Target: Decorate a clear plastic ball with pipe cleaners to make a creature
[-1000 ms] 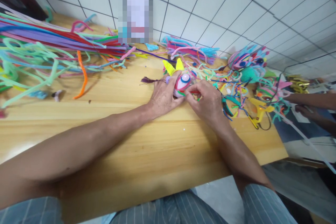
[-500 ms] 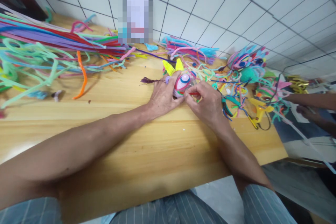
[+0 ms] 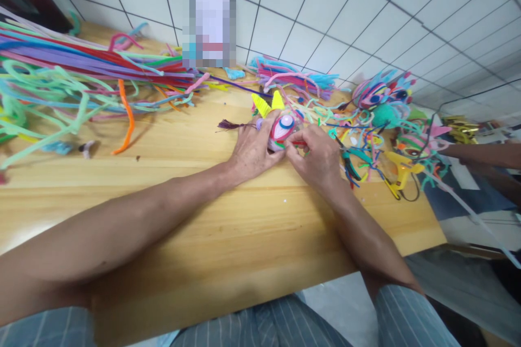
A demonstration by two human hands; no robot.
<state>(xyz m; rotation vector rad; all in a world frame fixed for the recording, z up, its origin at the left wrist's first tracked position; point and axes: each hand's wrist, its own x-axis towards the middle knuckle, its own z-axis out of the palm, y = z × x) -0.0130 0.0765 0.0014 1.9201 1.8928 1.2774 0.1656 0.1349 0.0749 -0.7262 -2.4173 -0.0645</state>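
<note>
A small craft figure (image 3: 283, 128) made of coloured pipe cleaners rests on the wooden table, with a large pink and blue eye and two yellow ears. My left hand (image 3: 254, 146) is wrapped round its left side, thumb along the front edge. A dark purple tassel (image 3: 230, 125) sticks out to the left of that hand. On the figure's lower right side, my right hand (image 3: 315, 152) has thumb and forefinger pinched together against a red and green strip. What lies between those fingertips is too small to make out.
Long pipe cleaners (image 3: 97, 62) pile up at the left, and a shorter bundle (image 3: 297, 76) lies behind the figure. To the right are pliers (image 3: 350, 165), a yellow glue gun (image 3: 401, 171) and other craft figures (image 3: 382, 92). Another person's arm (image 3: 484, 154) reaches in at far right.
My right hand has shifted very slightly to the left along the figure's lower edge. My left hand keeps its hold. At far right, the other person's hand has moved a little.
</note>
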